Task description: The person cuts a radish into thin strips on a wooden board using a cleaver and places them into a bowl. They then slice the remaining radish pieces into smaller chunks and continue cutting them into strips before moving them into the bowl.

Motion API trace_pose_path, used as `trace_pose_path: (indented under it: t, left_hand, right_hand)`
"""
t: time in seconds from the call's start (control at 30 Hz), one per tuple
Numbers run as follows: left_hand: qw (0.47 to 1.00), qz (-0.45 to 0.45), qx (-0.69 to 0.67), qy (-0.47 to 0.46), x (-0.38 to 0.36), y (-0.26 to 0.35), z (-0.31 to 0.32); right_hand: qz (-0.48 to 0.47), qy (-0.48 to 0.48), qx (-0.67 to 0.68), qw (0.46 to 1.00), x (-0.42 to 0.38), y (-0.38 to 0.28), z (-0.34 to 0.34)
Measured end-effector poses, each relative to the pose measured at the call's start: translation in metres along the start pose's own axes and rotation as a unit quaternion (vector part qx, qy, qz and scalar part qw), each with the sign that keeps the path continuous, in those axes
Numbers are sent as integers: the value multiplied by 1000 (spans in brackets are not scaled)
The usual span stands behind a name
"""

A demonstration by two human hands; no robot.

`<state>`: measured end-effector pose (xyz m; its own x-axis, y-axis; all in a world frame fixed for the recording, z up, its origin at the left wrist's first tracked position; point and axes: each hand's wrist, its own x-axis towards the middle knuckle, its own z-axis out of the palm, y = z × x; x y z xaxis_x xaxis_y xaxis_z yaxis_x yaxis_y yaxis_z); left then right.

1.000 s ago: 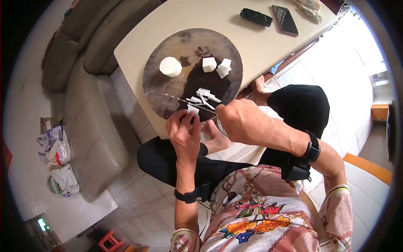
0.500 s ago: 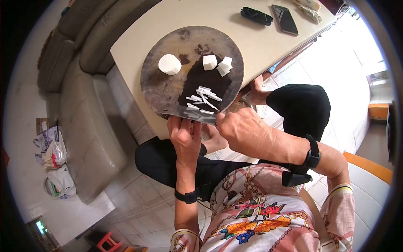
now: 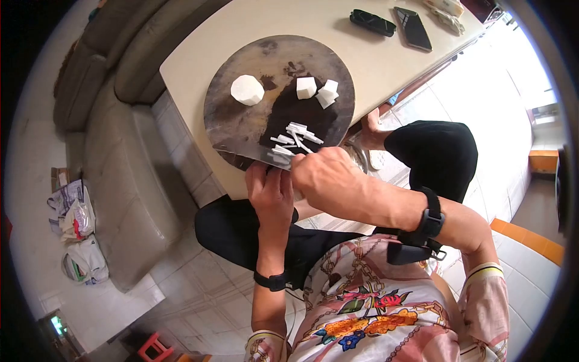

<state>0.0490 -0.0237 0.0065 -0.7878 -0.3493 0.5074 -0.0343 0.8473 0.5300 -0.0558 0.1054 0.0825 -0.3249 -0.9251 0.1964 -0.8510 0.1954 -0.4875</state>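
A grey sofa (image 3: 129, 205) stands well to the left of the left hand. The pale table (image 3: 368, 72) reaches out beyond both hands, and on it, just beyond the fingers, is a round board (image 3: 241, 130). A wide-bladed knife (image 3: 252, 154) slants over the board's near part; its blade runs leftward from the right hand (image 3: 332, 181), which is closed round the handle. The left hand (image 3: 270, 193) is at the board's near edge, fingers close together; the blade hides its fingertips, so I cannot tell whether they pinch anything. A black case (image 3: 373, 23) and a phone (image 3: 413, 29) lie far beyond the right hand. A round white piece (image 3: 247, 90) sits on the board beyond the left hand, and smaller white chunks (image 3: 306, 88) sit beyond the right. Thin white strips (image 3: 295, 140) lie in a loose pile nearer the hands, just past the blade.
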Motion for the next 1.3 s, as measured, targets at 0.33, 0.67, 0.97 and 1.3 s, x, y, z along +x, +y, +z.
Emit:
trace_pose_path:
  t: [0.33, 0.67, 0.97, 1.3]
  left_hand:
    - [999, 24, 6, 25, 0, -1, 4]
    - [998, 49, 29, 13, -9, -3, 0]
    - [998, 58, 8, 0, -6, 1, -4]
    - [998, 53, 5, -30, -15, -4, -6]
  right_hand:
    - [8, -35, -36, 999, -13, -9, -7]
    - [29, -37, -20, 999, -17, -7, -10]
    - [5, -22, -50, 998, -8, -12, 0]
    - [10, -33, -24, 999, -24, -13, -14]
